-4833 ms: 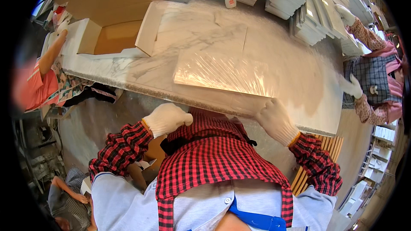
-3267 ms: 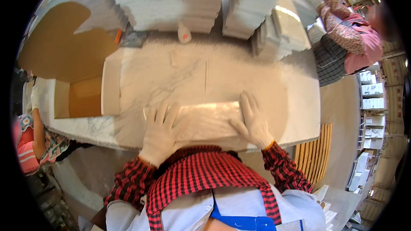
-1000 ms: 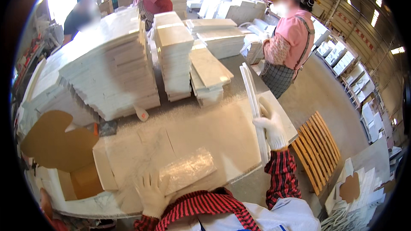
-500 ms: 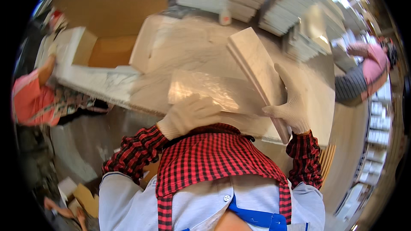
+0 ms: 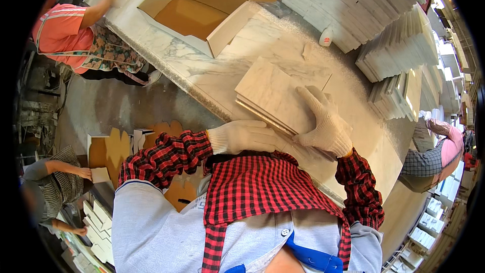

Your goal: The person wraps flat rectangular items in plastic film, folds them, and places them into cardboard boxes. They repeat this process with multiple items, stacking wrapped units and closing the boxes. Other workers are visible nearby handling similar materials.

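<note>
A small stack of pale, grey-veined slabs [image 5: 273, 91] is seen face up at the middle of the tabletop [image 5: 182, 65], near its front edge; layered lines are shown along the nearer side. Whether its full weight is borne by the surface cannot be told. The slabs are spanned at their right-hand end by the gloved right hand [image 5: 326, 129], its fingers spread toward the far edge and its thumb set at the near one; how firmly they are gripped cannot be told. The gloved left hand [image 5: 242, 137] is held just beside the near edge, its fingers straight and close together, with nothing seen grasped; contact with the slabs cannot be made out. The two hands are kept apart. Both forearms are covered by red-and-black checked sleeves, matched by the apron [image 5: 278, 187].

Farther back, an open cardboard box [image 5: 194, 17] is placed on the tabletop, brown inside and white outside. A white bottle [image 5: 326, 36] is stood beside a tall pile of slabs [image 5: 348, 10], and more piles are ranged to the right. Pale dust is scattered before them. At the upper left, a person in a coral top [image 5: 63, 28] is seen beside the tabletop.
</note>
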The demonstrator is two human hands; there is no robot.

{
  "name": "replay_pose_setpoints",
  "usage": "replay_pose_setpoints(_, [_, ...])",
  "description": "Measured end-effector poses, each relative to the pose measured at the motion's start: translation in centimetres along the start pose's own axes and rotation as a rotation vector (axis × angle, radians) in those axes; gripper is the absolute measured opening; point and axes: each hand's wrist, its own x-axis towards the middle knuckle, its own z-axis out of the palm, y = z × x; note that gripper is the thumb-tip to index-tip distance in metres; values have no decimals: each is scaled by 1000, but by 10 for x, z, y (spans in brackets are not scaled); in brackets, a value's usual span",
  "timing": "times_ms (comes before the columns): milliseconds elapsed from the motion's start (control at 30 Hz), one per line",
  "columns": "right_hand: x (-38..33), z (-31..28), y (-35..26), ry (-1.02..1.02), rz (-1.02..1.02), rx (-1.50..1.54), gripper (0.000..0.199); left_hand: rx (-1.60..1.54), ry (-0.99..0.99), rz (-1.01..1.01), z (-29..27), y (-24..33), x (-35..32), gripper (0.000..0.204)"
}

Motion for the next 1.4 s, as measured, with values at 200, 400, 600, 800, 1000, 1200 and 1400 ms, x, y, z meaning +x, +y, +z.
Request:
replay_pose_setpoints(200, [-2, 0, -4, -68, 25, -101, 103, 70, -9, -31, -13, 9, 10, 38])
replay_pose_setpoints(400, [-20, -22, -9, -39, 84, -294, 112, 247, 99, -263, -101, 29, 34, 55])
replay_pose_setpoints(600, [-68, -14, 22, -2, 148, -423, 107, 578, -122, -331, -121, -22, 57, 90])
replay_pose_setpoints(800, [-75, -11, 30, -85, 265, -306, 107, 428, -310, -394, -124, -33, 74, 97])
replay_pose_setpoints(1000, [-116, 14, 51, 414, 407, 263, 101, -56, 60, -745, -122, -38, 44, 85])
replay_pose_setpoints(1200, [-122, 40, 44, 544, 826, 431, 61, -1134, 471, -976, -96, -27, 46, 64])
replay_pose_setpoints(1400, [-133, 56, 43, 758, 683, 1075, 67, -1460, 663, -927, -69, -72, -13, 78])
